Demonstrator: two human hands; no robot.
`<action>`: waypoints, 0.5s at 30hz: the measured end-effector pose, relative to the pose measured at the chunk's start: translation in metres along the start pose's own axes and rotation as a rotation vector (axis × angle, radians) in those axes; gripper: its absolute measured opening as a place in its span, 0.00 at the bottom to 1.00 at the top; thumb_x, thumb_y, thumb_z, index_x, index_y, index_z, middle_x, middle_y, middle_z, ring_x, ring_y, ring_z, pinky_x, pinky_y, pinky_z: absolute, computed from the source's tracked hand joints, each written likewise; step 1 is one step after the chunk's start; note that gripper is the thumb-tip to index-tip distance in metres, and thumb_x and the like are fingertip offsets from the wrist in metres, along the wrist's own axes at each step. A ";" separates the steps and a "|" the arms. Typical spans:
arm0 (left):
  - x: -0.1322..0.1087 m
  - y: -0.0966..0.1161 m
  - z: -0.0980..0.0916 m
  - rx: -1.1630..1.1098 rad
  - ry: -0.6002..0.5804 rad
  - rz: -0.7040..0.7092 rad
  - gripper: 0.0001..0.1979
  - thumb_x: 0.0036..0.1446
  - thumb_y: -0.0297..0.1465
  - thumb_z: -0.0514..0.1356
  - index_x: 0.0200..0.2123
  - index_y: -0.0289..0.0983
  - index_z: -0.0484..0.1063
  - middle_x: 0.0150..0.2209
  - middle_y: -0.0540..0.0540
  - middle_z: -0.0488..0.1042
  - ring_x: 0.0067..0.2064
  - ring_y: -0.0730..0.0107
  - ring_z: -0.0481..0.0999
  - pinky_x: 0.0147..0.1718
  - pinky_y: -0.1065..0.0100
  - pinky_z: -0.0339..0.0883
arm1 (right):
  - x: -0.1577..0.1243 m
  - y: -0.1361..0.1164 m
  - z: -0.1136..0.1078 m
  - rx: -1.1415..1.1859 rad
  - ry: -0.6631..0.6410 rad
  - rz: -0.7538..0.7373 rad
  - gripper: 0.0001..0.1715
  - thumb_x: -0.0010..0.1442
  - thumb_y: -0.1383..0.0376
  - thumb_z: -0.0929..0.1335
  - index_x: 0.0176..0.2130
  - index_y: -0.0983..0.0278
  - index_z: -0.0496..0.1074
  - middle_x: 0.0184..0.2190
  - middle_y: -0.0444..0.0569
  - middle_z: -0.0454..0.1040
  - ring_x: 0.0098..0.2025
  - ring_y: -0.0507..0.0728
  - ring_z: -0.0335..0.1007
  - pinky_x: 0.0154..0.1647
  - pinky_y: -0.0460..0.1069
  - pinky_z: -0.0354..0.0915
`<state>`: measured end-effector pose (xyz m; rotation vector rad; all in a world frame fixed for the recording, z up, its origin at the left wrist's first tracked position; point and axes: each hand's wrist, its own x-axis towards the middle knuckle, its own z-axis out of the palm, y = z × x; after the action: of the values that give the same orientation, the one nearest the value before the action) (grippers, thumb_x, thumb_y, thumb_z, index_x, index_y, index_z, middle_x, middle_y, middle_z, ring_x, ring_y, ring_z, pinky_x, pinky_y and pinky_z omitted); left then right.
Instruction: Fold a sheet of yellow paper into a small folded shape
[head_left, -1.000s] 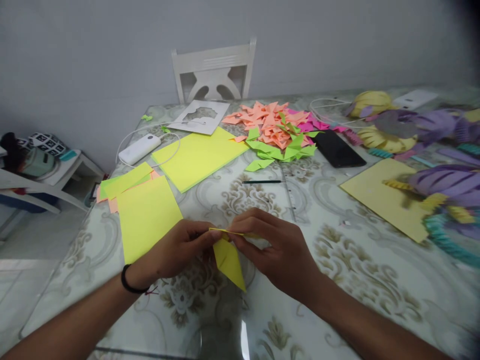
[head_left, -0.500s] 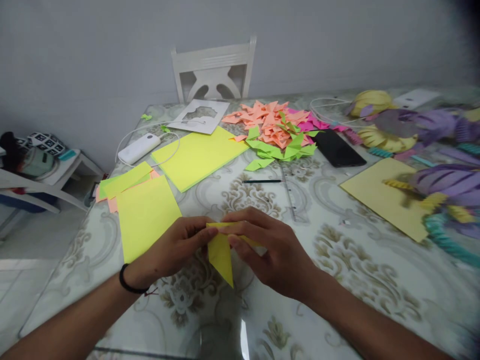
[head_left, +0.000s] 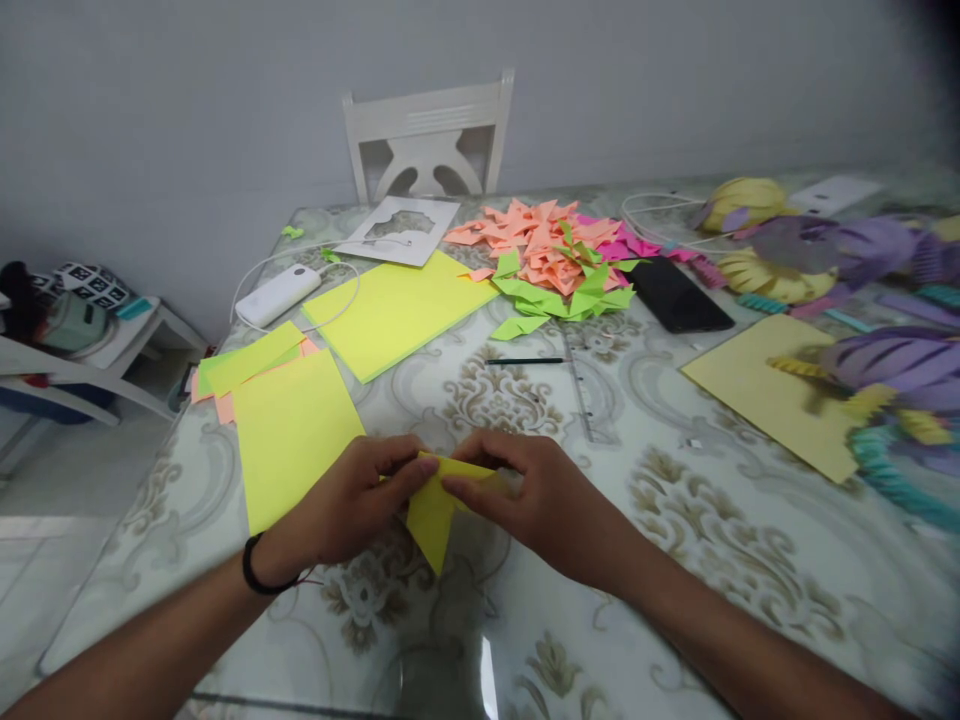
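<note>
Glossy, floral-patterned white tabletop (head_left: 615,660) spreads across the scene. At near left lies a flat yellow paper sheet (head_left: 296,430); beside it, the left hand (head_left: 367,495) pinches a folded yellow paper piece (head_left: 431,522) at near centre. The right hand (head_left: 544,500) closes on its right part. Since earlier, its dangling tip has swung left.

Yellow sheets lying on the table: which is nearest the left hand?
The bright yellow sheet partly hidden behind the left hand; the yellow stack and pale-yellow sheet lie farther away.
</note>
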<state>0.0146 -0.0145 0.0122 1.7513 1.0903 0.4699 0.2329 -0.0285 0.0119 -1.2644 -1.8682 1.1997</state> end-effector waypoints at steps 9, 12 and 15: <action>-0.003 0.002 0.000 -0.048 -0.011 0.055 0.22 0.71 0.42 0.54 0.28 0.35 0.68 0.24 0.54 0.61 0.27 0.77 0.58 0.25 0.73 0.51 | -0.001 -0.002 -0.001 -0.001 -0.086 0.007 0.10 0.65 0.61 0.69 0.34 0.64 0.76 0.27 0.43 0.76 0.31 0.53 0.69 0.31 0.47 0.60; -0.004 0.003 0.001 -0.055 -0.020 0.043 0.22 0.71 0.42 0.54 0.28 0.34 0.69 0.23 0.54 0.60 0.26 0.77 0.57 0.24 0.73 0.51 | -0.002 -0.004 0.000 -0.018 -0.092 0.003 0.11 0.65 0.61 0.69 0.33 0.64 0.75 0.27 0.42 0.75 0.30 0.52 0.67 0.31 0.47 0.59; -0.005 0.003 0.001 -0.053 -0.017 0.040 0.22 0.70 0.43 0.54 0.28 0.34 0.69 0.23 0.55 0.61 0.26 0.78 0.58 0.24 0.73 0.51 | -0.002 -0.005 0.000 -0.015 -0.083 0.002 0.12 0.65 0.61 0.69 0.32 0.64 0.75 0.26 0.42 0.74 0.30 0.51 0.67 0.30 0.47 0.58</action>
<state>0.0141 -0.0191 0.0147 1.7304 1.0236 0.5028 0.2321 -0.0312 0.0163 -1.2424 -1.9389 1.2582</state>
